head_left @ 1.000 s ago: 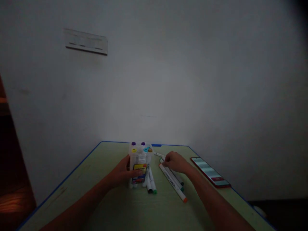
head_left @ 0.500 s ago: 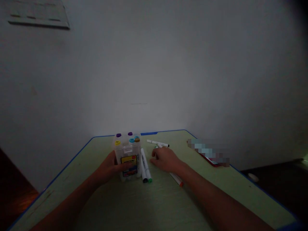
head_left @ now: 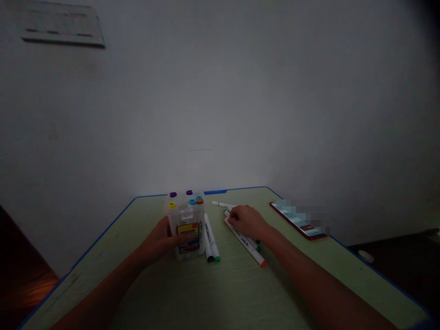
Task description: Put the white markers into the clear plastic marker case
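My left hand (head_left: 161, 240) is wrapped round the side of a clear plastic marker case (head_left: 173, 224), its thumb across the yellow-and-black label. Several markers stand in the case, with purple, yellow, blue and brown caps showing at the top. My right hand (head_left: 248, 222) is over the loose markers on the right, fingertips closed at the upper end of a marker with an orange end (head_left: 252, 254). Beneath that hand lies a green-ended marker (head_left: 258, 248), partly covered. Which of the two the fingers grip is hard to see.
Beside the case lie a dark-ended marker (head_left: 208, 250) and a green-ended marker (head_left: 215, 250). Another white marker (head_left: 220, 204) lies farther back. A red-edged phone-like object (head_left: 299, 224), partly pixelated, rests near the right edge of the blue-rimmed table (head_left: 165, 293). A wall stands behind.
My right hand has shifted slightly right, and its fingers have closed down onto the markers. More of the orange-ended marker shows. My left hand still holds the case; the view has shifted a little.
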{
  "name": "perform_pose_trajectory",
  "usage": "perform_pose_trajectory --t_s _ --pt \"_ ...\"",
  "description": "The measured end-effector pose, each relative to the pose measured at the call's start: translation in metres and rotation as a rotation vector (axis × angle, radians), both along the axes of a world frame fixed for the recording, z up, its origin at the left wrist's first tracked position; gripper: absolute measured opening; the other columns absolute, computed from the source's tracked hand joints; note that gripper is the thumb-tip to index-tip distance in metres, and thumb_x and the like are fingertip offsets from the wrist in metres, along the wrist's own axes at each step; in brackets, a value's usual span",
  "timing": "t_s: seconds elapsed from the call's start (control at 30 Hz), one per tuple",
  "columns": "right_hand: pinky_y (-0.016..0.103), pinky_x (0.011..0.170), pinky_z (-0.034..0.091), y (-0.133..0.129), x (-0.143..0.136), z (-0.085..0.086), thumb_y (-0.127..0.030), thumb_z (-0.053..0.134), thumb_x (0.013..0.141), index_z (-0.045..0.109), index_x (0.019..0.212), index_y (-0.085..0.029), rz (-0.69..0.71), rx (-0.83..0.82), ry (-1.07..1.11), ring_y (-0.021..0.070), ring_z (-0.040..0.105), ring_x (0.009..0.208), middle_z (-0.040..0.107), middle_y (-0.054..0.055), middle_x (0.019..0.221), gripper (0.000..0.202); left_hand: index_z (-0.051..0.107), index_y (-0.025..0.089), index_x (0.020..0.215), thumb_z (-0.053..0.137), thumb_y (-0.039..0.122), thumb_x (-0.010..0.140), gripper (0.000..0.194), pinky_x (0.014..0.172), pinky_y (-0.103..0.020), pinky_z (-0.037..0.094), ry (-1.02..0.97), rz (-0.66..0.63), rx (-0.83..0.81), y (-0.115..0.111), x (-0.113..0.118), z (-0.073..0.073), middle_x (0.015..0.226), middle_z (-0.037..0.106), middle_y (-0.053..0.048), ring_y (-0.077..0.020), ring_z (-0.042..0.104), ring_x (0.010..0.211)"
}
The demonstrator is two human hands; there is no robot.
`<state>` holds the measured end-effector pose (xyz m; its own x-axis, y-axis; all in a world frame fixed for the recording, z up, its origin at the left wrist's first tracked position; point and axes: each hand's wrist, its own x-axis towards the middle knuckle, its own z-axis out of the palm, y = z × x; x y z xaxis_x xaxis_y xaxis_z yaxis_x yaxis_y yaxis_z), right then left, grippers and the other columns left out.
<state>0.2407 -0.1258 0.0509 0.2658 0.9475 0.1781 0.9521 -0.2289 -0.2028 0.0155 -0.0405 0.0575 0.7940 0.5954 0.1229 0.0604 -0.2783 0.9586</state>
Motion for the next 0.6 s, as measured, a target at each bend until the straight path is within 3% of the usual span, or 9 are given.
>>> perform_pose_trajectory --t_s 0.3,0.6 --pt "0.027 0.057 0.035 0.001 -0.003 -0.004 -0.025 0.049 0.069 0.064 0.074 -0.019 0.036 -0.04 -0.058 0.0206 0.061 0.073 0.068 0.007 0.078 0.017 0.051 0.013 0.108 0.07 0.031 0.062 0.053 0.079 -0.032 0.05 -0.027 0.018 -0.008 -0.001 -0.001 -0.001 0.102 0.063 -0.009 -0.0193 0.061 0.088" --pt "0.03 0.061 0.041 -0.003 -0.016 0.0 -0.027 0.049 0.071 0.064 0.078 -0.016 0.034 -0.077 -0.141 0.0241 0.062 0.078 0.067 0.011 0.084 0.02 0.053 0.013 0.104 0.069 0.031 0.062 0.048 0.082 -0.033 0.049 -0.024 0.004 0.014 0.002 0.001 -0.002 0.104 0.062 -0.009 -0.0187 0.061 0.09"
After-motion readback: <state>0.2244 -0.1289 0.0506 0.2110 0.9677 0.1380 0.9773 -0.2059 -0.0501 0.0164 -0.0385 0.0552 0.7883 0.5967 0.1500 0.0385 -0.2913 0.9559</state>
